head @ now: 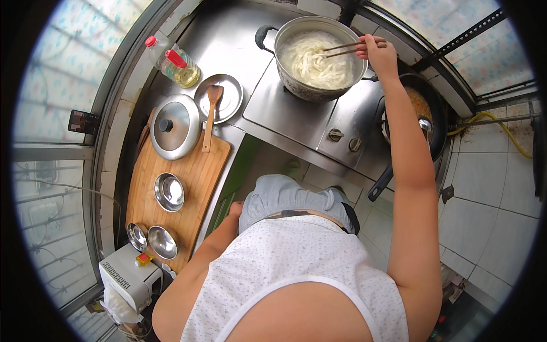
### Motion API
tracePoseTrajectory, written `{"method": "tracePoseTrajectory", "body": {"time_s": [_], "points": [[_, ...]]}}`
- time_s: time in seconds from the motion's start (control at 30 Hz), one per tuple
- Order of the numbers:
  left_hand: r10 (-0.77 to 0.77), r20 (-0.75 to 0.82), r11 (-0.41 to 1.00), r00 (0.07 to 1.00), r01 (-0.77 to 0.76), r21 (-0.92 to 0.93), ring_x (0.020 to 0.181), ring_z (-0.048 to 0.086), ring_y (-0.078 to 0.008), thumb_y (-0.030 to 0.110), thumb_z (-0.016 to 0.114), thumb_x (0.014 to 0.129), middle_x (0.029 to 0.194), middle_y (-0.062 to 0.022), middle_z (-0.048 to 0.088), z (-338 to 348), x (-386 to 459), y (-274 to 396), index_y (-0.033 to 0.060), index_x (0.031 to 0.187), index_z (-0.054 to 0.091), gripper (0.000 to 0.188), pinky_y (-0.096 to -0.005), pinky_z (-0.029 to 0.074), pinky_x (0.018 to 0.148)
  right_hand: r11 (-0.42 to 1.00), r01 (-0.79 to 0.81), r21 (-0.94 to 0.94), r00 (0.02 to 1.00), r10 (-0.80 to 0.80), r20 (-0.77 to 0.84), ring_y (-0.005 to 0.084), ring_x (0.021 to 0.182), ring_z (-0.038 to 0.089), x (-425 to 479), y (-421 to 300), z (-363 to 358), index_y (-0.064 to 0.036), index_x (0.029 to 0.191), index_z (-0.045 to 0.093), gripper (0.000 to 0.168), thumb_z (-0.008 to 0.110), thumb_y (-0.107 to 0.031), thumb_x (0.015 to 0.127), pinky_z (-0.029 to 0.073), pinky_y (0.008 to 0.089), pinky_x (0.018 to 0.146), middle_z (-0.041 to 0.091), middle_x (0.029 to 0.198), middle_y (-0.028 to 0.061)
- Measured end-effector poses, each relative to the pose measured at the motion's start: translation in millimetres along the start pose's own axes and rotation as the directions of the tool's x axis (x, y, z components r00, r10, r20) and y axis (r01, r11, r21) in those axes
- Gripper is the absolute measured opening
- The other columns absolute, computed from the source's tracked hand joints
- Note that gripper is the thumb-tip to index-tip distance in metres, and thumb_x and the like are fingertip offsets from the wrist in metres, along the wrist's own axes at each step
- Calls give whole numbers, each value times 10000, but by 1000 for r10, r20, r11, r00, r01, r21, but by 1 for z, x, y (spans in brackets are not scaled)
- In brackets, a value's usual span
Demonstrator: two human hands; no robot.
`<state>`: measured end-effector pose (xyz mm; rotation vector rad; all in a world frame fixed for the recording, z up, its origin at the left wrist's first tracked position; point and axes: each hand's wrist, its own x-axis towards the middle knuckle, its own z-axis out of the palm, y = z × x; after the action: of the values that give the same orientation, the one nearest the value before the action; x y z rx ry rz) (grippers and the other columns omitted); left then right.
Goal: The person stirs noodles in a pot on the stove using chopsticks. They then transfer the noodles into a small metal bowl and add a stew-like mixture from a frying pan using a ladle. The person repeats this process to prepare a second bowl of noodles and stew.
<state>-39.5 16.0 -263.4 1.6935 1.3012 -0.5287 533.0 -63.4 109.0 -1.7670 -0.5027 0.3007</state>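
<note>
My right hand [378, 52] holds a pair of wooden chopsticks [345, 45] over a large two-handled pot [313, 95] on the stove. The chopstick tips reach into pale noodles [317, 64] in cloudy, foamy liquid. Partly hidden behind my right forearm, a black frying pan [439, 128] holds orange-brown food [418, 102] and a metal ladle [424, 124]. My left hand [236, 208] hangs low beside my left thigh, near the counter's edge; its fingers are mostly hidden and I cannot tell whether it holds anything.
A wooden cutting board [194, 181] on the left bears a pot lid [175, 139] and several metal bowls [169, 192]. Beyond it are a metal plate [233, 96] with a wooden spatula [210, 124] and an oil bottle [186, 75]. The frying pan's handle [381, 183] juts past the stove's front edge.
</note>
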Motion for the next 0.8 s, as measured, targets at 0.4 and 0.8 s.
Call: {"method": "tracePoseTrajectory", "body": {"time_s": [0.4, 0.8], "points": [[-1, -30, 998, 1000, -1, -68, 930, 558, -342, 306, 486, 817, 956, -235, 582, -21, -10, 55, -28, 934, 606, 374, -369, 430, 806, 980, -74, -185, 980, 106, 169, 132, 524, 585, -13, -11, 5, 52, 789, 606, 265, 504, -188, 837, 485, 226, 508, 612, 662, 105], [-20, -182, 968, 983, -26, -250, 867, 552, -370, 294, 449, 802, 890, -237, 583, -12, -46, 86, -22, 828, 609, 355, -401, 426, 782, 982, 163, -101, 977, -174, -123, 119, 737, 580, -91, -41, -33, 20, 1060, 556, 338, 405, -246, 916, 454, 210, 681, 614, 921, 103]]}}
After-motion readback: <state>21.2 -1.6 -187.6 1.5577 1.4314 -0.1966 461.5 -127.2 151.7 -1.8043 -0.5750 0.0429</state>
